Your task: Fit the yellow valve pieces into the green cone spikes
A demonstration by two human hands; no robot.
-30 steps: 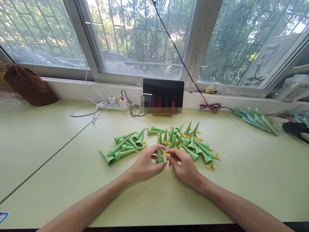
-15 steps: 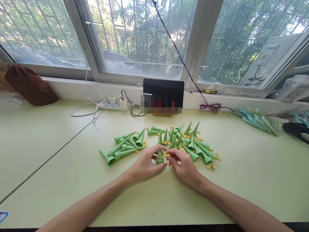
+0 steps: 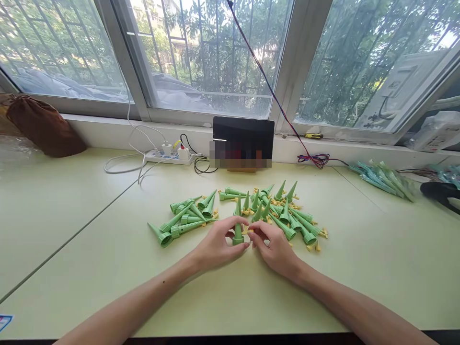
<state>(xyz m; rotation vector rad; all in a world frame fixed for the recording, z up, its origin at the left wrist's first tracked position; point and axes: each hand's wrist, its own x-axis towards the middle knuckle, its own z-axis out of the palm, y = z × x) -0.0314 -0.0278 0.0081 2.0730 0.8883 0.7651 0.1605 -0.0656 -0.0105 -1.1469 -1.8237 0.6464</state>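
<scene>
Barely any change over 1 s. Lower centre: left hand [image 3: 215,245] grips 1 upright green spike [image 3: 237,233]. Right hand [image 3: 276,250] pinches a yellow piece [image 3: 247,231] against its base, marginally closer now; joining seemingly unfinished. Beyond, loose spikes [image 3: 287,215] unmoved; tablet [image 3: 243,143] upper centre.

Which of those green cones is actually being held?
The upright green cone nearest the person, gripped by the left hand while the right hand holds a yellow piece at its side. The other cones sit untouched behind it.
</scene>
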